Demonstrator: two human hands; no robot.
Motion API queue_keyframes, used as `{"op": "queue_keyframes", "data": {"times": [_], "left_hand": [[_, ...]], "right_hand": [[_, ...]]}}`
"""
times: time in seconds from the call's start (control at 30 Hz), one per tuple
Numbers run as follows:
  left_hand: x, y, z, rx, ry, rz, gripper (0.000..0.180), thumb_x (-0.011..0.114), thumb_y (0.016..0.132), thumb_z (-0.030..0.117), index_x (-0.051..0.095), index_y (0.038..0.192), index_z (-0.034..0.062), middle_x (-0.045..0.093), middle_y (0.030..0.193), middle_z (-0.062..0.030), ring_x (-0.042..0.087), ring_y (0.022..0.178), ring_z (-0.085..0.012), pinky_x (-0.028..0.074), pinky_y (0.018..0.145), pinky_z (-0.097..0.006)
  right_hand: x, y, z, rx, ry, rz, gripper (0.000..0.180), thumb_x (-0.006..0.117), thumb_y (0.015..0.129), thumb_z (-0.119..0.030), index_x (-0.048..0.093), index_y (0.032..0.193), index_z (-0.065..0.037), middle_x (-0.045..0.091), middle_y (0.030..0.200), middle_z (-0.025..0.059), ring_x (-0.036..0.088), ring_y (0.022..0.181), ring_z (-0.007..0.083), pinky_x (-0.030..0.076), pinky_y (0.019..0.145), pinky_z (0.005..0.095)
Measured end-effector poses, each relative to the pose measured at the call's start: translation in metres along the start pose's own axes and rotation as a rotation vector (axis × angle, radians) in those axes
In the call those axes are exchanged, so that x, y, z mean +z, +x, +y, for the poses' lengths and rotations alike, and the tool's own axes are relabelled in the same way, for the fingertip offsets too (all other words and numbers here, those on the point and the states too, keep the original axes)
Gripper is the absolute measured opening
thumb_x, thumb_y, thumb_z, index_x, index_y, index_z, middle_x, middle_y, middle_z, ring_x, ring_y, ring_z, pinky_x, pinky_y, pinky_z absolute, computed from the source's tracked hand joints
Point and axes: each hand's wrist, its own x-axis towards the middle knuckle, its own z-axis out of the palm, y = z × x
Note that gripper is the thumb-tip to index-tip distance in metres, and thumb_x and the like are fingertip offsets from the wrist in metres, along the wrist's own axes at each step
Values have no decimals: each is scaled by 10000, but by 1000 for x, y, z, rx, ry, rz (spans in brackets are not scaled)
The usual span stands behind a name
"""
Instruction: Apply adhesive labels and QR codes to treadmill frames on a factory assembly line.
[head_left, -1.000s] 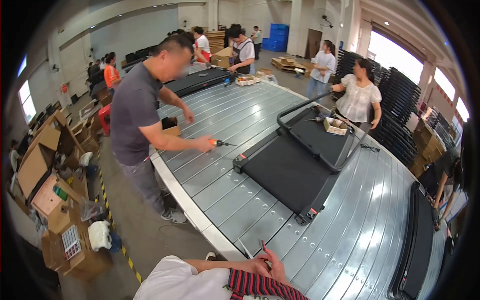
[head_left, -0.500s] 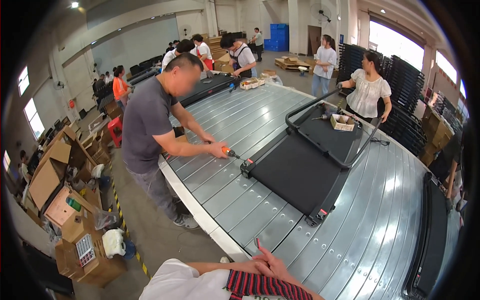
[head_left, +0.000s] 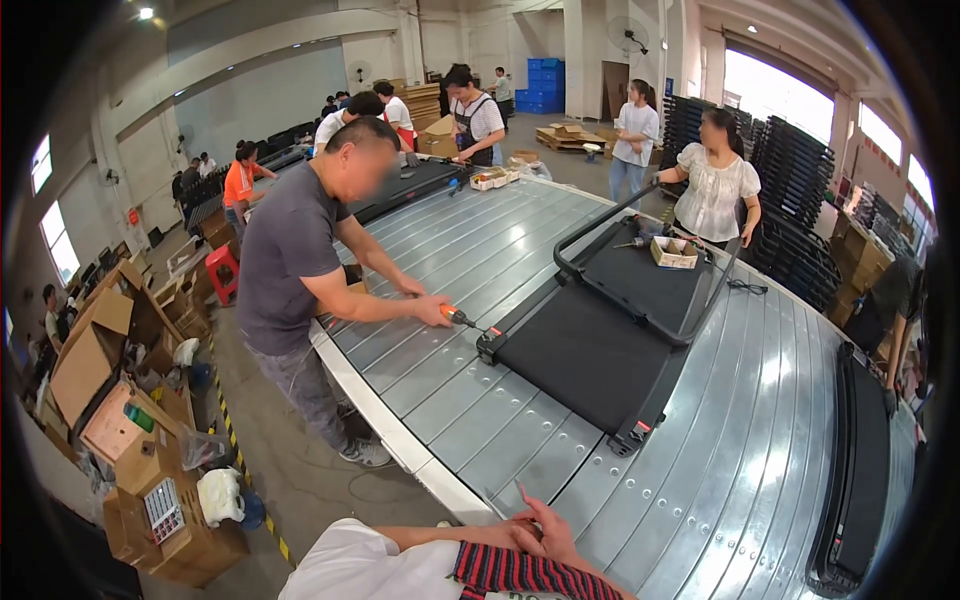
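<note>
My right hand (head_left: 548, 530) rests at the near edge of the metal table, its arm in a red-and-black striped sleeve. A slender reddish stick-like thing (head_left: 522, 491) pokes up from its fingers; its kind is unclear. Tucked against that hand is my left hand (head_left: 512, 535), its fingers mostly hidden. Farther off, a flat black panel with a frame (head_left: 585, 355) lies on the table, apart from my hands. At its left corner, a co-worker in a grey shirt holds an orange power screwdriver (head_left: 455, 315). A person in a white blouse grips a black tubular frame (head_left: 620, 300) raised over the panel.
The slatted metal table (head_left: 510, 440) has a pale rim. An open box of small parts (head_left: 674, 252) stands on the panel's far end. Another long black assembly (head_left: 855, 470) lies at the right. Cardboard boxes (head_left: 185, 535) crowd the floor at left; several people work beyond.
The co-worker's screwdriver has shifted slightly left and down with the view. The person in white has turned their head. My hands stay together, the slender thing tilting a little.
</note>
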Motion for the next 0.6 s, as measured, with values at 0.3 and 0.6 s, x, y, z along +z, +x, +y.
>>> {"op": "queue_keyframes", "data": {"times": [0.3,0.6], "left_hand": [[-17,-7,23,293,47,409,128,540,682,146,573,742,38,579,778,-126,564,761,-272,436,664,-364],[-70,-37,29,369,141,335,121,537,678,140,567,724,32,577,746,-126,564,720,-267,434,629,-362]], "right_hand": [[-6,25,-19,181,409,-361,532,551,827,-204,296,1269,-53,607,985,105,586,902,204,463,777,289],[17,95,-70,237,574,-570,547,522,854,-194,239,1301,-57,518,1115,133,509,1026,196,407,871,311]]}}
